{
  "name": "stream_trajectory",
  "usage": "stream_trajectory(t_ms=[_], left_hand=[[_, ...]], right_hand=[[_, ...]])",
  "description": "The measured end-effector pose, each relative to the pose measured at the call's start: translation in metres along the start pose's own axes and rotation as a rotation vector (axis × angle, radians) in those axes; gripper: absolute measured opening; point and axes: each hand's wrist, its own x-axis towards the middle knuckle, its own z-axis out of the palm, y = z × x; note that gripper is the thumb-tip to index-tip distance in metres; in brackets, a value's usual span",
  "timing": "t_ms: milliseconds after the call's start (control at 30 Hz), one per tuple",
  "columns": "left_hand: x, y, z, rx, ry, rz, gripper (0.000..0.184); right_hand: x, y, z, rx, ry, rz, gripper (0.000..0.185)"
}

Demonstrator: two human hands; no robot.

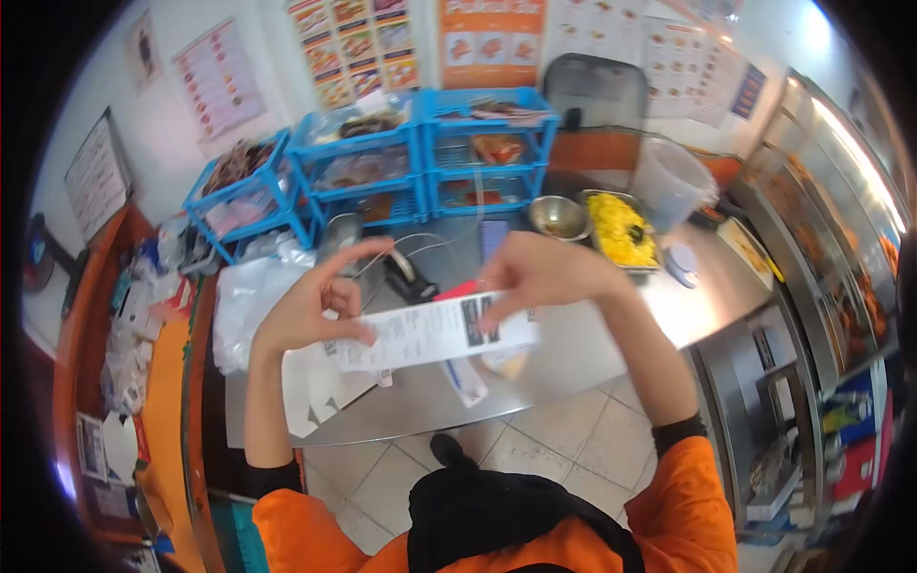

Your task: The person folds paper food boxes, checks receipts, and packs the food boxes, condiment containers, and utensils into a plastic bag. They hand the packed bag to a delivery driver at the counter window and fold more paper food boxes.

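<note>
A long white printed receipt (420, 334) with a black block near one end is stretched sideways above the steel counter. My right hand (535, 272) pinches its right part, the thumb over the black block. At the left end, my left hand (320, 306) holds the paper with the thumb in front, index finger raised and the others curled. Behind the receipt lie a black handheld object (411, 282) and a bit of something red (457, 290), both partly covered. Below it are a small white-and-blue packet (465, 384) and a blurred pale item (506, 363).
Blue stacked baskets (420, 143) with packed goods line the wall. A steel bowl (561, 219), a tray of yellow food (621, 229) and a clear bucket (673, 181) stand back right. White sheets (310, 382) and plastic bags (250, 306) lie left. A lit food display (831, 220) stands right.
</note>
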Motion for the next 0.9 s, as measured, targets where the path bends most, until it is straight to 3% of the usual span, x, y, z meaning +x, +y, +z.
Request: stream_trajectory(t_ms=[67, 100, 167, 200, 267, 300, 333, 400, 433, 467, 500, 533, 600, 667, 733, 767, 867, 900], left_hand=[[0.005, 0.016, 0.021, 0.265, -0.23, -0.072, 0.069], [0.008, 0.019, 0.036, 0.27, -0.256, -0.039, 0.069], [0.016, 0.018, 0.075, 0.124, -0.506, -0.241, 0.072], [0.025, 0.026, 0.1, 0.265, -0.742, -0.172, 0.077], [0.046, 0.031, 0.183, 0.121, -0.843, 0.299, 0.082], [0.056, 0.039, 0.234, -0.061, -0.839, 0.264, 0.081], [0.062, 0.051, 0.284, -0.24, -0.832, 0.219, 0.08], [0.075, 0.078, 0.354, -0.605, -1.027, -0.159, 0.067], [0.078, 0.081, 0.375, -0.602, -1.055, -0.15, 0.067], [0.08, 0.083, 0.394, -0.836, -1.013, -0.146, 0.059], [0.083, 0.084, 0.412, -1.068, -0.959, -0.154, 0.051], [0.088, 0.086, 0.429, -1.067, -0.986, -0.162, 0.051], [0.103, 0.089, 0.46, -1.175, -0.676, -0.101, 0.044], [0.122, 0.094, 0.483, -1.222, -0.578, -0.124, 0.053], [0.137, 0.099, 0.495, -0.951, -0.25, 0.267, 0.075], [0.153, 0.087, 0.504, -1.002, -0.164, 0.344, 0.093], [0.177, 0.079, 0.504, -0.896, -0.063, 0.43, 0.083], [0.194, 0.063, 0.506, -0.782, -0.077, 0.353, 0.069]], right_hand=[[-0.086, 0.011, -0.03, -0.025, -0.097, 0.077, 0.035], [-0.129, 0.008, -0.04, 0.082, -0.048, 0.233, 0.032], [-0.204, 0.013, -0.05, 0.121, 0.042, 0.329, 0.03], [-0.235, 0.017, -0.048, 0.184, 0.073, 0.326, 0.029], [-0.264, 0.009, -0.039, -0.041, -0.067, 0.252, 0.026], [-0.27, 0.0, -0.027, -0.107, -0.089, 0.201, 0.026], [-0.278, -0.001, -0.011, -0.145, 0.075, 0.151, 0.027], [-0.302, -0.004, 0.009, -0.318, 0.417, 0.287, 0.03], [-0.32, -0.001, 0.019, -0.519, 0.807, 0.184, 0.034], [-0.337, 0.004, 0.033, -0.723, 1.192, 0.071, 0.039], [-0.357, 0.008, 0.053, -0.562, 1.411, 0.18, 0.054], [-0.373, 0.024, 0.083, -0.15, 1.548, 0.332, 0.064], [-0.391, 0.051, 0.14, 0.832, 1.253, 0.044, 0.063], [-0.385, 0.058, 0.18, 0.889, 1.06, 0.037, 0.053], [-0.375, 0.084, 0.199, 0.94, 1.147, 0.125, 0.035], [-0.377, 0.105, 0.209, 0.947, 1.144, 0.123, 0.035], [-0.38, 0.149, 0.219, 0.94, 1.216, 0.143, 0.019], [-0.383, 0.153, 0.214, 0.975, 1.284, 0.208, 0.014]])
